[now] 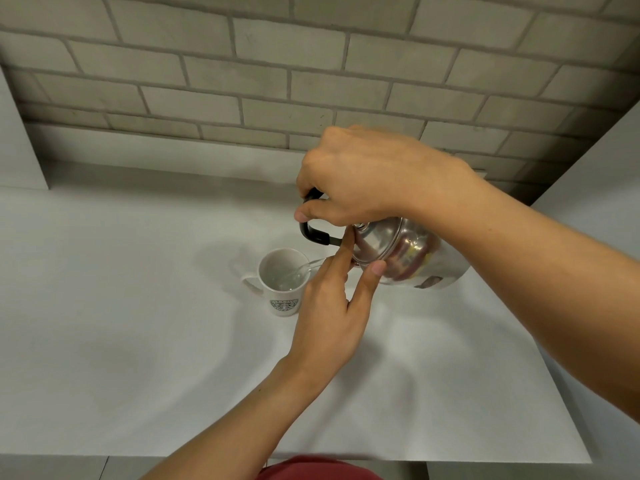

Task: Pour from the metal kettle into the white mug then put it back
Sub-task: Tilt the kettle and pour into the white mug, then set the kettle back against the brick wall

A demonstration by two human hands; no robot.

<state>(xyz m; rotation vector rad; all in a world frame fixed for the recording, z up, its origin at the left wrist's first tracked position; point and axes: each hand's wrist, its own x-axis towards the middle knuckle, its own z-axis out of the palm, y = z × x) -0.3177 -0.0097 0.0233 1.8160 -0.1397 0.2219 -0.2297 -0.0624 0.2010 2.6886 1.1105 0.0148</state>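
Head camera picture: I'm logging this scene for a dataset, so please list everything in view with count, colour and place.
metal kettle: one, shiny silver with a black handle, tilted in the air right of the mug, spout toward it
water stream: one, clear, running from the kettle into the mug
white mug: one, white with a green logo, upright on the table near the middle
table: one, white, filling the lower picture
brick wall: one, grey, behind the table
red garment: one, at the bottom edge
right hand: one, gripping the kettle's handle from above
left hand: one, fingers against the kettle's lid
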